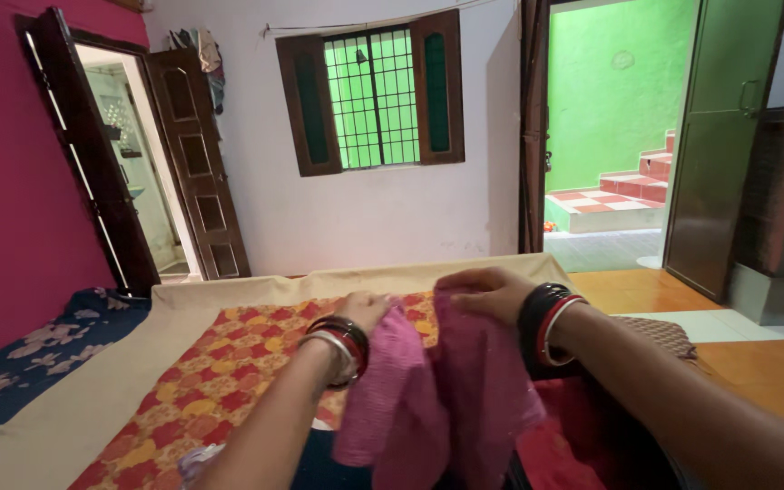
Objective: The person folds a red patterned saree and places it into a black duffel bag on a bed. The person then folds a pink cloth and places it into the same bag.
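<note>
**Two hands held a pink cloth up over the bed**

The left hand and the right hand each gripped the top edge of one pink cloth, so that it hung down in loose folds between the forearms. Held by its upper edge at two places, the cloth was kept off the bed and could fall open under its own weight. The fingers of both hands were curled shut and pinched the fabric; single fingertips were mostly hidden in the folds. The hands were near each other, with a bunched part of the cloth between them.

The cloth hung over the near edge of the bed, above a patterned sheet in red, orange and yellow that lay spread flat towards the far edge. A plain beige sheet showed beneath it along the left and far edges, and a dark blue flowered cloth lay at the bed's left side. Some red fabric sat low under the right forearm; what it belonged to could not be told.

Counted: one pink cloth, two hands, and a stack of bangles on each wrist, red, dark and silver. One barred window with two shutters stood in the far wall, and two doorways were open.
</note>
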